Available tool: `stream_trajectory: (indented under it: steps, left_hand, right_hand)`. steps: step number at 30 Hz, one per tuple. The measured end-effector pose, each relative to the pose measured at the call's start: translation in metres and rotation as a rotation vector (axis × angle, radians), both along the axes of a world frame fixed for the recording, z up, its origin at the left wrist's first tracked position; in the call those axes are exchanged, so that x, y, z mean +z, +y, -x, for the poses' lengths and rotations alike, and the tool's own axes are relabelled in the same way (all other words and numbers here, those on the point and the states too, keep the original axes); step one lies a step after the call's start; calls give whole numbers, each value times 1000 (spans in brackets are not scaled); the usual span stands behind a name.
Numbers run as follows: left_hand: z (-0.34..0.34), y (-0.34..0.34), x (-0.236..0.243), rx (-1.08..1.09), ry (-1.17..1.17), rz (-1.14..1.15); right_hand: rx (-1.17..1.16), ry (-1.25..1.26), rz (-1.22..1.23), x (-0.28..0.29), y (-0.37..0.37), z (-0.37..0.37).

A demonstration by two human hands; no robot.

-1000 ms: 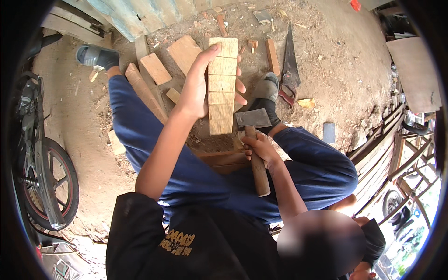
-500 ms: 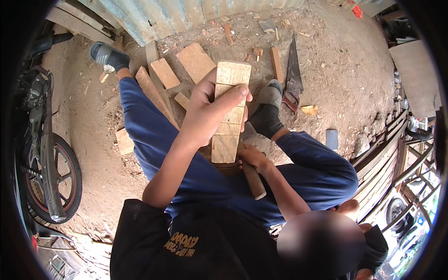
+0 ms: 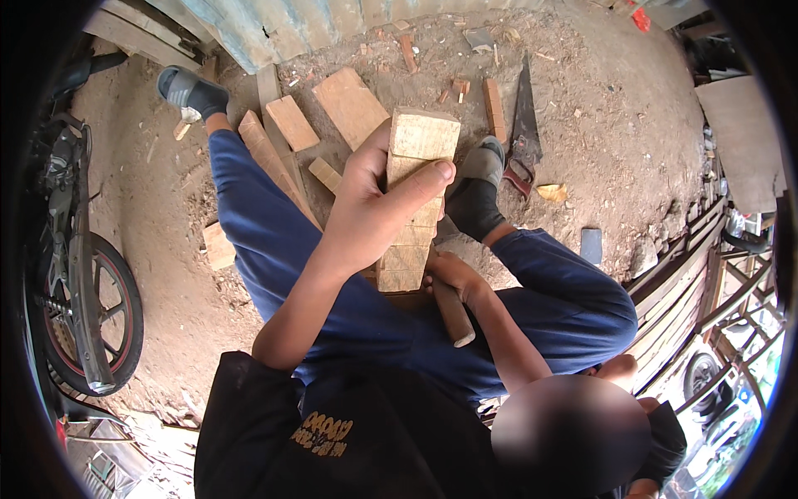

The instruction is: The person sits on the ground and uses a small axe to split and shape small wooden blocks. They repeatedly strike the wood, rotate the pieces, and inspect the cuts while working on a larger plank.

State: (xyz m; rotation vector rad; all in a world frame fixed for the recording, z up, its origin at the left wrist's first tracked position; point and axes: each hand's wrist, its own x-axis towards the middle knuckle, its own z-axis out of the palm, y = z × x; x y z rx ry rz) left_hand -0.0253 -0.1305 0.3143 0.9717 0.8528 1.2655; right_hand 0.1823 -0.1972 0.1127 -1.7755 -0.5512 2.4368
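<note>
I hold a pale wooden block (image 3: 413,204) upright above my lap. It is long and rectangular, with a square, rough-sawn top end and cross lines dividing its face into segments. My left hand (image 3: 374,208) wraps its middle, thumb pressed across the front face and fingers closed around the far side.

My right hand (image 3: 453,279) sits just below the block's lower end, fingers curled tight around a round wooden handle (image 3: 453,314). The handle's blunt cut end points toward my body; its head is hidden behind the block.

The ground is dry dirt (image 3: 632,141) strewn with chips and sawdust. Flat board offcuts (image 3: 349,104) lie near my left leg. A handsaw (image 3: 524,125) lies flat just beside my right foot (image 3: 478,187), blade pointing away. A motorcycle wheel (image 3: 87,320) stands at my left.
</note>
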Motion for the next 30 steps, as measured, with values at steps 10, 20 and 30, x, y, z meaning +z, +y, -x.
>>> stream_trajectory:
  steps: [10,20,30]
  left_hand:
    - [3,-3,0,-27,-255,91]
    - [8,-13,-13,144,315,-461]
    - [26,-6,-20,126,432,-716]
  right_hand:
    - [-28,13,36,1,3,3]
    - [-52,-11,42,18,7,7]
    - [-81,120,202,21,11,18]
